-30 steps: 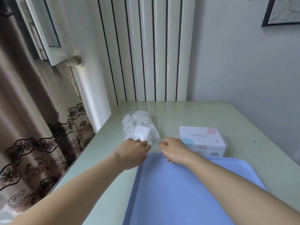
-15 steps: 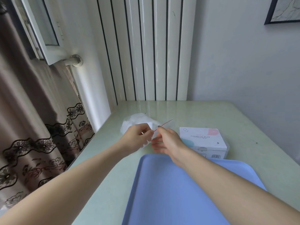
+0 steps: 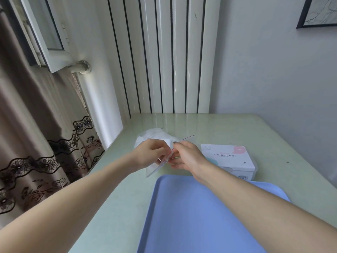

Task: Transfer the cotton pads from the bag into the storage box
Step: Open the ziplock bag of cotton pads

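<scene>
You're at the very start: both hands work the mouth of the bag [image 3: 155, 136], just past the tray's [image 3: 191, 216] far edge at 12 o'clock. Your left hand [image 3: 148, 155] pinches one lip of the clear plastic, your right hand [image 3: 187, 155] pinches the other by the red seal line, fingers [image 3: 176, 143] curled tight. The bag looks crinkly, with white pads bunched inside. No pad is out yet. The storage box [image 3: 228, 159] sits at 2 o'clock on the desk [image 3: 273, 139], lid seemingly closed.
</scene>
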Demonstrator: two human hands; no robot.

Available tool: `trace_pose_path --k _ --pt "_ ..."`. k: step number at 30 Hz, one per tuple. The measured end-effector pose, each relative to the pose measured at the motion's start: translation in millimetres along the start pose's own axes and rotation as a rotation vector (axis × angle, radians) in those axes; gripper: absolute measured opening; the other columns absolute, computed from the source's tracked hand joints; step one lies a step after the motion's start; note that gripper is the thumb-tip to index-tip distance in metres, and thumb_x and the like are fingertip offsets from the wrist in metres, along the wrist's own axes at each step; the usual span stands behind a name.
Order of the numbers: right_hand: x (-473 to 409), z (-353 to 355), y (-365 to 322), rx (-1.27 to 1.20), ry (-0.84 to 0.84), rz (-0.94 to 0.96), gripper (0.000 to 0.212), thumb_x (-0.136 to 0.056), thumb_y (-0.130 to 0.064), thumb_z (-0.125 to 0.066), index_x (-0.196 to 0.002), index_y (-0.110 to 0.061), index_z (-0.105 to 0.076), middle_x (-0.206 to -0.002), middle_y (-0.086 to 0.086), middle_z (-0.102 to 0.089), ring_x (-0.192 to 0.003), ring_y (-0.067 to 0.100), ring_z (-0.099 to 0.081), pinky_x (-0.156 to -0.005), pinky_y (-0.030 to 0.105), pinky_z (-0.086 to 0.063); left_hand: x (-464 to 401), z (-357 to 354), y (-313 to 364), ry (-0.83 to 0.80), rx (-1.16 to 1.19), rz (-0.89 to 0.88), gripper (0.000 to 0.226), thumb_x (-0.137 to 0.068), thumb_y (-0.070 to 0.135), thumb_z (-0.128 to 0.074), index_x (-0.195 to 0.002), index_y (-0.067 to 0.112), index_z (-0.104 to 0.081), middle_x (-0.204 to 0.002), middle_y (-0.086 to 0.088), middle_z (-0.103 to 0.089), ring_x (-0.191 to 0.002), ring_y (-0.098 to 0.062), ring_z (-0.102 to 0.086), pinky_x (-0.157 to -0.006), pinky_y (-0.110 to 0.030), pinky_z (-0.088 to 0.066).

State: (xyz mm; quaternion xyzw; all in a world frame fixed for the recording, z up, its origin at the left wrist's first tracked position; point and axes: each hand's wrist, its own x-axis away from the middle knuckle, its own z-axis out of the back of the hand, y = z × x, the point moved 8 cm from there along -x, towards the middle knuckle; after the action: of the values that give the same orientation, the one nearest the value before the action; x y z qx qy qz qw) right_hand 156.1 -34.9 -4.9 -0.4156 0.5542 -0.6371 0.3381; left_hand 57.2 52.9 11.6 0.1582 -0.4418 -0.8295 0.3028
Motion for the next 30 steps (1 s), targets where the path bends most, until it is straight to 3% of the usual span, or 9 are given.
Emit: trace_pose_path --k 5,7,11,20,24,28,30 --pt "-2 0 -1 0.03 0.026 0.028 0.018 -0.101 -0.027 -0.049 -0.088 -0.015 -0.053 -0.1 0.013 -0.075 -0.08 0.022 -0.072 -0.079 0.038 -0.06 1 2 9 0.013 -0.157 -0.078 0.017 -0.095 0.02 -0.057 -0.083 0.017 -0.07 -0.084 0.006 -0.074 -0.08 -0.021 -0.073 -0.084 -0.04 -0.06" --pt "-1 1 0 0.027 0.029 0.034 0.018 -0.101 -0.027 -0.05 -0.088 -0.015 -0.053 -0.1 0.013 -0.075 -0.078 0.021 -0.072 -0.078 0.037 -0.06 2 2 10 0.02 -0.182 -0.082 0.021 -0.096 0.029 -0.057 -0.081 0.019 -0.069 -0.085 0.004 -0.074 -0.079 -0.019 -0.074 -0.084 -0.042 -0.06" --pt "-1 2 1 0.021 0.022 0.029 0.017 -0.101 -0.024 -0.049 -0.089 -0.012 -0.053 -0.098 0.013 -0.075 -0.076 0.022 -0.072 -0.076 0.037 -0.059 2 3 11 0.016 -0.201 -0.087 0.02 -0.095 0.019 -0.056 -0.08 0.014 -0.068 -0.082 0.005 -0.073 -0.079 -0.02 -0.073 -0.086 -0.046 -0.058" --pt "-3 -1 0 0.008 0.025 0.023 0.017 -0.1 -0.025 -0.052 -0.089 -0.011 -0.054 -0.088 0.008 -0.074 -0.076 0.022 -0.074 -0.079 0.038 -0.06 6 4 15 0.046 -0.271 -0.071 0.015 -0.089 0.022 -0.057 -0.077 0.019 -0.066 -0.078 0.002 -0.074 -0.079 -0.025 -0.071 -0.08 -0.048 -0.058" --pt "-3 1 -2 0.011 0.06 0.06 0.016 -0.099 -0.021 -0.052 -0.087 -0.01 -0.053 -0.096 0.014 -0.075 -0.08 0.026 -0.076 -0.082 0.043 -0.061 4 2 18 0.06 -0.316 -0.067 0.013 -0.087 0.018 -0.057 -0.076 0.014 -0.062 -0.072 -0.005 -0.074 -0.075 -0.028 -0.066 -0.064 -0.042 -0.054" --pt "-4 3 -1 0.005 0.079 0.087 0.015 -0.099 -0.019 -0.052 -0.087 -0.009 -0.052 -0.096 0.017 -0.075 -0.078 0.026 -0.076 -0.081 0.043 -0.061 3 1 21 0.055 -0.322 -0.066 0.01 -0.088 0.016 -0.061 -0.08 0.01 -0.064 -0.073 -0.007 -0.074 -0.067 -0.018 -0.066 -0.061 -0.028 -0.05" --pt "-4 3 -2 -0.008 0.077 0.095 0.016 -0.099 -0.018 -0.052 -0.086 -0.008 -0.052 -0.093 0.019 -0.075 -0.079 0.028 -0.076 -0.081 0.043 -0.061 2 1 18 0.043 -0.276 -0.056 0.01 -0.089 0.016 -0.061 -0.081 0.012 -0.063 -0.078 -0.007 -0.074 -0.07 -0.018 -0.067 -0.068 -0.03 -0.054"
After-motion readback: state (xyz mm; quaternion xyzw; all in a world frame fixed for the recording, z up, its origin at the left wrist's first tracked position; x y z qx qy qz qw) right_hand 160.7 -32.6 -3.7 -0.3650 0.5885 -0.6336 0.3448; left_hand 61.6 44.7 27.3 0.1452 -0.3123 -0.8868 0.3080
